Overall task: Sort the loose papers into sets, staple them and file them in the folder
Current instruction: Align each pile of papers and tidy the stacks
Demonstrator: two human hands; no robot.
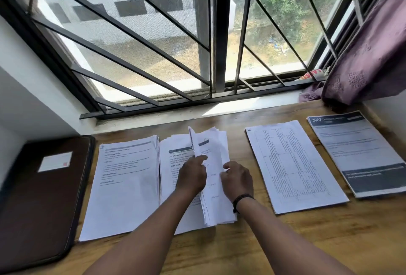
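A thick stack of loose papers (pixel 216 204) is held at the middle of the wooden table (pixel 307 241). My left hand (pixel 192 175) pinches its top sheet (pixel 196 140), which curls up at the far end. My right hand (pixel 237 181) grips the stack's right side. Under and left of the stack lies a printed pile (pixel 173 165). Another printed pile (pixel 125 187) lies further left. A sheet with a table grid (pixel 292 165) and a dark-headed set (pixel 360 151) lie to the right. The brown folder (pixel 37 198) lies shut at the far left.
A barred window (pixel 197 33) runs along the table's far edge, with a white sill (pixel 197 112). A purple curtain (pixel 373 55) hangs at the back right corner. A white wall (pixel 26 99) borders the left side.
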